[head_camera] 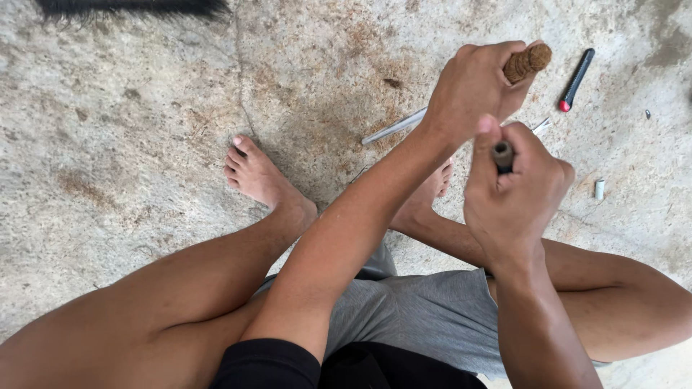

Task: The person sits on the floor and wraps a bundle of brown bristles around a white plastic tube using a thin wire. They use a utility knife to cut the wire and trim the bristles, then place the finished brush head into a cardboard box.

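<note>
Below and left of the left hand (pixel 472 90), a bare foot (pixel 256 173) is resting flat on the rough concrete floor (pixel 130 144), with the person's knees and grey shorts (pixel 425 313) filling the bottom of the view. That left hand is reaching out across the body, fingers wrapped tight around a brown fibrous roll (pixel 528 62), whose blunt end is poking out past the thumb side, pointing up and to the right. Under the wrist a thin pale metal rod (pixel 395 127) is lying on the floor, its long axis slanting from lower left to upper right and passing behind the hand, so that its tip is showing again just right of it.

Just below and a little right of the left hand, the right hand (pixel 515 194) is closing as a fist around a short dark handle (pixel 503 155); only the butt end is sticking up between thumb and forefinger, and what the other end carries is hidden inside the fist. The handle's end is sitting nearly beneath the brown roll, with a small gap between them, so the two hands are working one above the other, close but not touching.

Further right of both hands, a black pen-like tool with a red tip (pixel 577 79) is lying slantwise on the floor, well apart, and a small white cylinder (pixel 599 189) is lying beside the right hand's knuckles
</note>
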